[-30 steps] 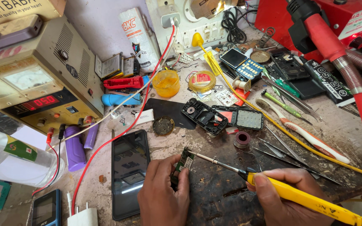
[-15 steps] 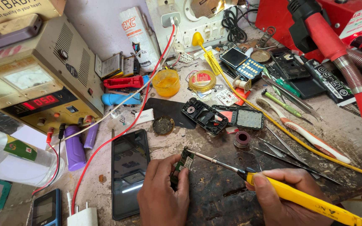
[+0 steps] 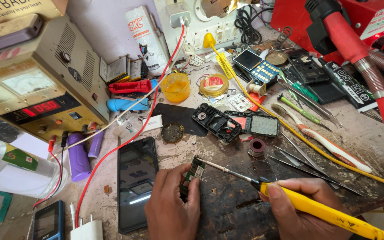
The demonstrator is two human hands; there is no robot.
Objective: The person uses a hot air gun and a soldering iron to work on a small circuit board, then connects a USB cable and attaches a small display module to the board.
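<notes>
Our left hand pinches a small green circuit board on edge, bench front-centre. Right hand grips the yellow soldering iron, tip touching the board's top. Black phone lies just left; opened phone shell & orange pot further back.

Both hands are coming in from the bottom edge of the view, knuckles up, set side by side but apart. The left hand is lying palm down, its thumb and fingers curling forward and closing in a pinch at the tips. The right hand is lying lower and more to the side, its fingers wrapping closed in a pen-like grip, thumb tucked along the top, knuckles pointing toward the left hand.
</notes>
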